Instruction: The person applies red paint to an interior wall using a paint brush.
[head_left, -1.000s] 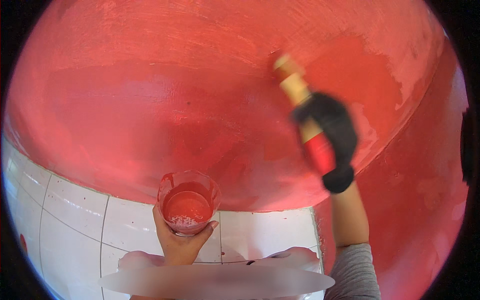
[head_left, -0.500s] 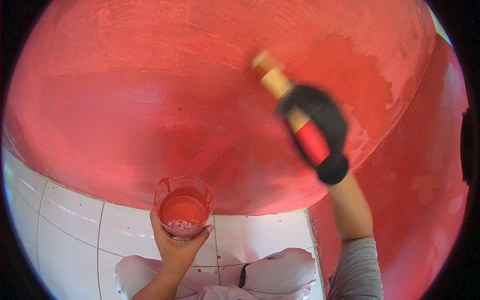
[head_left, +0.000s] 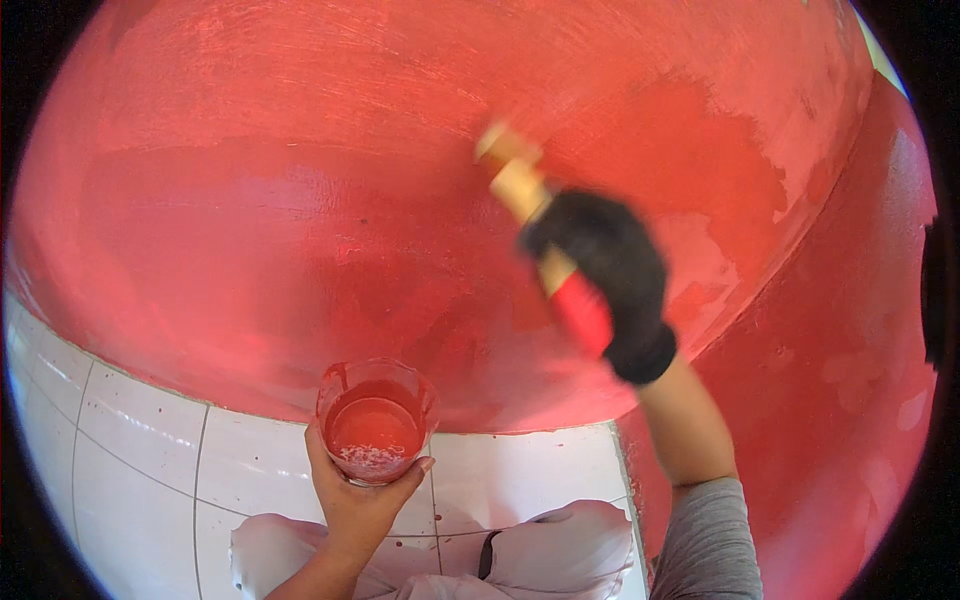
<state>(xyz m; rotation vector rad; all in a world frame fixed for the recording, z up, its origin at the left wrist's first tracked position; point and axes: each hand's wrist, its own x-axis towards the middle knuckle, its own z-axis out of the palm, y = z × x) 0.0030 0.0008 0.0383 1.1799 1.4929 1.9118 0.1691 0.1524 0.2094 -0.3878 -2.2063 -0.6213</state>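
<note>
Here's the right hand (head_left: 608, 270), in a snug black fabric glove, fingers closed firmly round a blurred paintbrush with a tan and red handle (head_left: 519, 188). The brush slants up and to the left, its far end out over the broad, matte red-painted wall (head_left: 250, 200), well in from the edges. Whether the bristles are touching it, the blur won't say!

Down low, the bare left hand (head_left: 360, 505) has a secure grip on a clear, round-rimmed plastic cup (head_left: 328, 395), thumb on the right side, fingers round the left. Inside sits glossy red paint (head_left: 375, 430), pale froth gathered at its near side, with streaks up the cup's inner wall. From this view the cup overlaps the wall's bottom edge, held above the white, square-tiled floor (head_left: 135, 480), which has a few dark specks.

Look at that wall: a deeper red patch (head_left: 690, 160) spreads to the right of the brush, its right edge ragged against lighter red. Farther right, a seam meets a second red surface (head_left: 800, 400).

At the bottom, there are the bent knees in pale trousers (head_left: 560, 550), and a short grey sleeve (head_left: 710, 540) on the right arm.
</note>
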